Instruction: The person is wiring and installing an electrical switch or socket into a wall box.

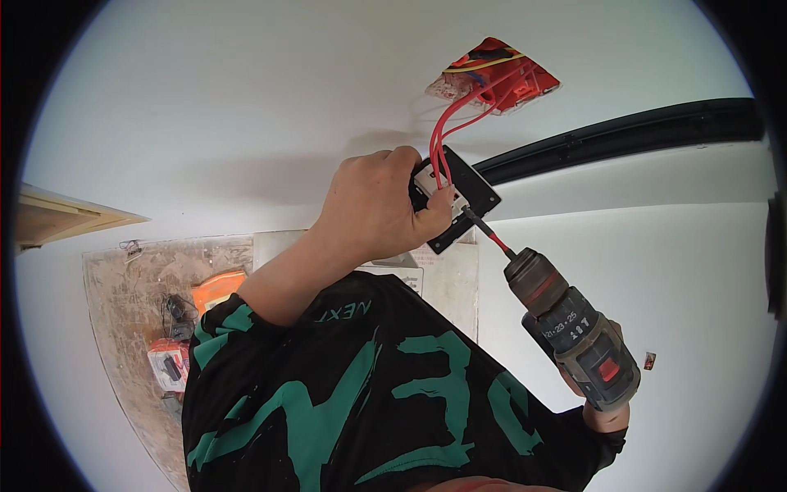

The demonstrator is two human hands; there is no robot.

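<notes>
My left hand [377, 205] is closed on a black wall switch [475, 184], its back turned up toward me. Red wires [436, 143] run from the back of this switch to a red junction box [533, 86] in the wall. With my right hand [605, 416], mostly hidden behind the tool, I grip a cordless drill [566, 316]. Its long screwdriver bit [495, 240] meets the pale terminal part of the switch near my left thumb. Whether the tip sits in a screw is too small to tell.
A black track [623, 135] runs along the wall at the right. A wooden-edged frame [74, 215] juts in at the left. Below lies a worn board [123, 287] with an orange bag [220, 289], a red and white box [168, 365] and a dark cable [176, 310].
</notes>
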